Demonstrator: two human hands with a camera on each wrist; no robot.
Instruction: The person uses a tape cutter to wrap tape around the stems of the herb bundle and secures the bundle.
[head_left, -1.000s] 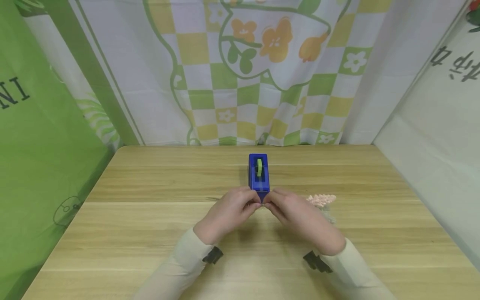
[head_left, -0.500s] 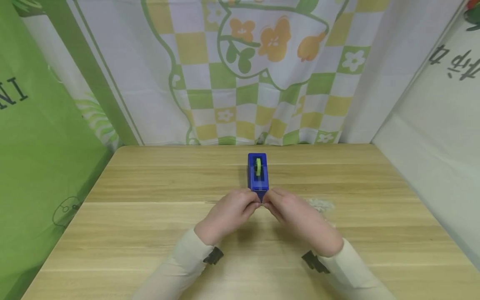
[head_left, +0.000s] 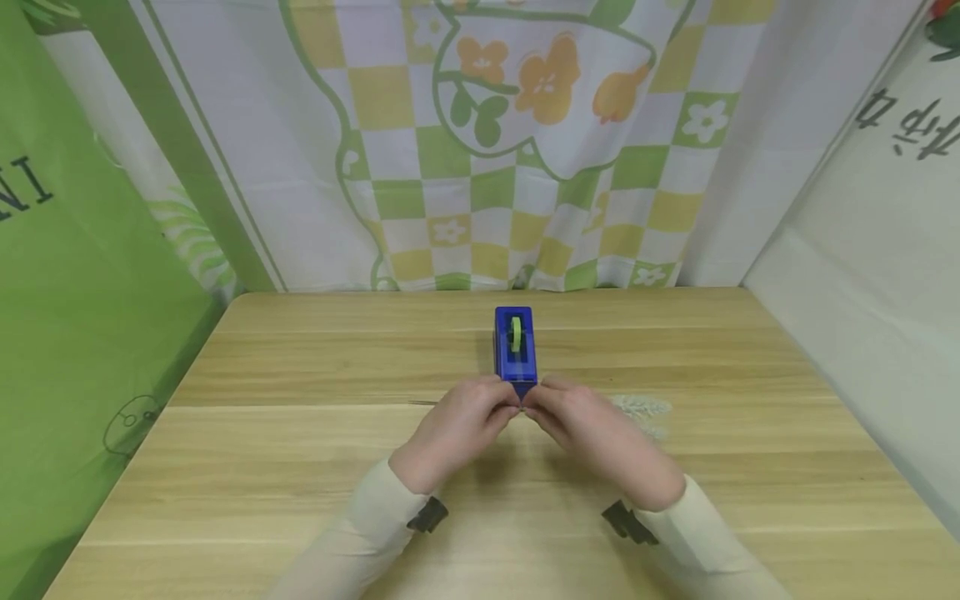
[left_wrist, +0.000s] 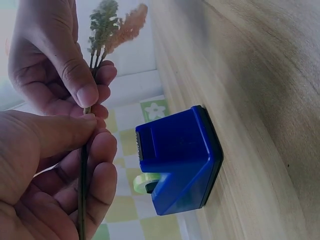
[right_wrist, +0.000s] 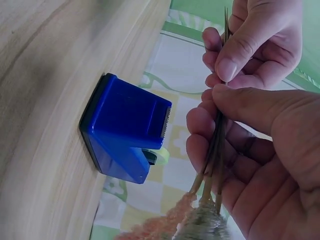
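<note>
Both hands pinch a thin bundle of artificial flower stems [left_wrist: 83, 185] in front of the tape dispenser [head_left: 528, 354]. My left hand [head_left: 453, 429] grips it toward the bare stem ends [head_left: 422, 402], which stick out to the left. Fingertip to fingertip with it, my right hand [head_left: 603, 437] holds the stems nearer the flowers, thumb pressed on top. A pale green flower head [left_wrist: 104, 25] and a pink one [left_wrist: 129, 30] fan out past the right hand. The blue dispenser carries a light green tape roll [head_left: 516, 333], its toothed cutter [right_wrist: 167, 122] facing the hands.
The dispenser stands on a wood-grain table [head_left: 300, 483]. A patterned curtain [head_left: 450, 192] hangs behind its far edge, with a green cloth [head_left: 90, 317] on the left and a white one [head_left: 877, 275] on the right. Dark bands [head_left: 630, 523] sit at both sleeves.
The flower heads have turned about the stems: pink showed a second ago in the head view, pale green shows now. Both hands stay almost in place at the dispenser's front.
</note>
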